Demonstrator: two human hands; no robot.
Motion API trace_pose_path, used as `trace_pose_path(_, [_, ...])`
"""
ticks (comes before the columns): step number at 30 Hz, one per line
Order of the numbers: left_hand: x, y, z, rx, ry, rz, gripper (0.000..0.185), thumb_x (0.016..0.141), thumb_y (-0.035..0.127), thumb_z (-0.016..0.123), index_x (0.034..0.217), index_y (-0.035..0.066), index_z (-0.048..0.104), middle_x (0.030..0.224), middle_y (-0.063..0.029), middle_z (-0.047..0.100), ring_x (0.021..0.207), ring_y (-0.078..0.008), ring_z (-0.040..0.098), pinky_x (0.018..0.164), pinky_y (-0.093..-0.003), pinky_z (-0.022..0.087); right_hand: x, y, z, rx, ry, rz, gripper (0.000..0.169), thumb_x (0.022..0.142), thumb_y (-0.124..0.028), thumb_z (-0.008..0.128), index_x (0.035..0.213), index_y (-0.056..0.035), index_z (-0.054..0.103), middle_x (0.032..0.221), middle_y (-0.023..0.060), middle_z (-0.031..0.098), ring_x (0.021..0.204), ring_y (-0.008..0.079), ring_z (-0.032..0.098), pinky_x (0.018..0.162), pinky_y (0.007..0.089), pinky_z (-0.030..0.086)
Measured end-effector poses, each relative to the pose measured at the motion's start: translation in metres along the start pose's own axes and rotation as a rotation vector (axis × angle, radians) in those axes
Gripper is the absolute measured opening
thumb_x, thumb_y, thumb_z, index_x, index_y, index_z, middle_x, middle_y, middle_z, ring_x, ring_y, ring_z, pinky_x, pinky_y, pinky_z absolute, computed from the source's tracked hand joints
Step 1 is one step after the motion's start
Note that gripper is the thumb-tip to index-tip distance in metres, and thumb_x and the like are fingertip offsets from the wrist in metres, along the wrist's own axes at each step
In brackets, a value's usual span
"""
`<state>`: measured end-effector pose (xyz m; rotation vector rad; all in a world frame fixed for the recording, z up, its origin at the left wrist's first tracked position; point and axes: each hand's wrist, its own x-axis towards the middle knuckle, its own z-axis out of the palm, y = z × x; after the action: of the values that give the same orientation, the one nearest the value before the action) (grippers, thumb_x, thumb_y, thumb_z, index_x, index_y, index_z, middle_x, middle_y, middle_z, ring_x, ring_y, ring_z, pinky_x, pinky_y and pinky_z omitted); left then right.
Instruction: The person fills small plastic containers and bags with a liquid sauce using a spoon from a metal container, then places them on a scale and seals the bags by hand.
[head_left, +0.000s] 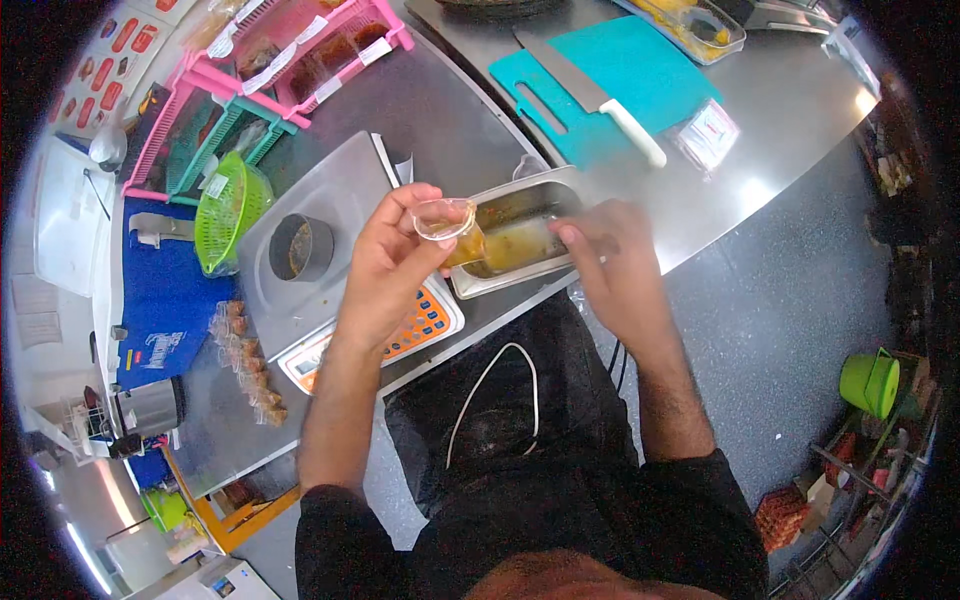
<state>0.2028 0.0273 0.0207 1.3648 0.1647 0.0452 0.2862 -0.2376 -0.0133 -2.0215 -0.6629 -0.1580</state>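
Note:
My left hand (394, 255) grips a small clear plastic cup (444, 219) by its side, tilted, with yellow-brown liquid food in it. The cup is over the left end of a rectangular stainless steel food pan (474, 286), which holds a shallow yellowish liquid (517, 244). My right hand (611, 262) is at the pan's right end, blurred, thumb and fingertips brought close together. Whether something thin is between them I cannot tell. Left of the pan stands a digital kitchen scale (424, 319) with an orange keypad, partly hidden by my left hand and forearm.
A dark round container (301, 247) sits on the scale's platform. Small filled clear cups (247, 364) stand in a row at left. Beyond are a green basket (232, 217) and pink racks (300, 45). A white-handled knife (577, 82) lies on a turquoise cutting board (637, 60).

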Motion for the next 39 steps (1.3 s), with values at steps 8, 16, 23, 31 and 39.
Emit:
trace_pose_path(8, [0.006, 0.017, -0.003, 0.462, -0.036, -0.009, 0.034, 0.102, 0.005, 0.072, 0.134, 0.005, 0.059, 0.114, -0.0061, 0.073, 0.109, -0.0127, 0.068, 0.094, -0.0298, 0.054, -0.001, 0.002, -0.001, 0.048, 0.004, 0.009, 0.015, 0.101, -0.017, 0.073, 0.105, -0.0039, 0.079, 0.097, 0.0124, 0.065, 0.098, 0.0338, 0.056, 0.090, 0.0455, 0.048])
trace_pose_path(16, [0.008, 0.038, 0.006, 0.817, -0.047, -0.016, 0.029, 0.101, 0.005, 0.072, 0.128, 0.005, 0.061, 0.106, -0.0042, 0.072, 0.103, -0.0110, 0.069, 0.092, -0.0281, 0.053, -0.002, 0.003, -0.001, 0.079, 0.015, 0.026, 0.016, 0.101, -0.018, 0.073, 0.105, -0.0034, 0.079, 0.097, 0.0127, 0.066, 0.099, 0.0345, 0.056, 0.092, 0.0454, 0.048])
trace_pose_path(23, [0.009, 0.038, 0.005, 0.815, -0.042, 0.019, 0.028, 0.102, 0.005, 0.071, 0.128, 0.004, 0.061, 0.106, -0.0047, 0.072, 0.100, -0.0119, 0.069, 0.091, -0.0283, 0.053, -0.001, 0.001, -0.004, 0.038, 0.000, 0.023, 0.017, 0.101, -0.018, 0.073, 0.105, -0.0034, 0.080, 0.097, 0.0127, 0.067, 0.100, 0.0344, 0.057, 0.091, 0.0449, 0.049])
trace_pose_path(31, [0.007, 0.048, 0.012, 0.885, -0.035, 0.015, 0.027, 0.101, 0.002, 0.069, 0.127, 0.002, 0.062, 0.103, -0.0057, 0.073, 0.101, -0.0123, 0.069, 0.093, -0.0286, 0.054, -0.001, -0.001, -0.004, 0.023, 0.009, 0.022, 0.016, 0.101, -0.018, 0.073, 0.103, -0.0040, 0.080, 0.096, 0.0123, 0.067, 0.099, 0.0340, 0.057, 0.091, 0.0447, 0.049])
trace_pose_path(39, [0.009, 0.052, 0.015, 0.944, -0.028, 0.005, 0.026, 0.102, 0.002, 0.068, 0.127, 0.002, 0.063, 0.101, -0.0050, 0.072, 0.096, -0.0119, 0.069, 0.088, -0.0288, 0.055, -0.001, -0.001, -0.006, 0.032, 0.023, 0.016, 0.016, 0.100, -0.019, 0.074, 0.102, -0.0041, 0.080, 0.095, 0.0123, 0.066, 0.099, 0.0342, 0.057, 0.091, 0.0449, 0.049])
